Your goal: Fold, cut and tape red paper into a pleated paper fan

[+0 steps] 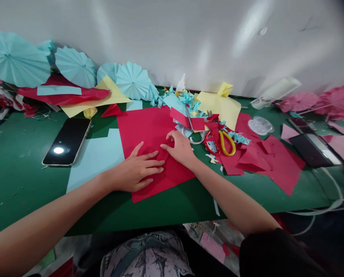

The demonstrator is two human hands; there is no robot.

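A large red paper sheet [143, 127] lies flat at the middle of the green table. My left hand [137, 169] rests on it with the fingers spread, holding nothing. Just to its right, my right hand [179, 148] is curled over the sheet, thumb and forefinger bent toward each other; what lies between them, if anything, is too small to make out. Beyond my right hand are scissors with clear handles [193, 134], a red-handled pair [211, 143] and a yellow handle [227, 144]. Light blue paper [99, 156] shows left of the red sheet.
A phone [67, 142] lies at the left on the green table [102, 215]. Blue paper fans [133, 80] stand along the back wall. To the right are red paper scraps [281, 165], a clear round lid [260, 125], a dark device [313, 150] and pink fans [338, 102].
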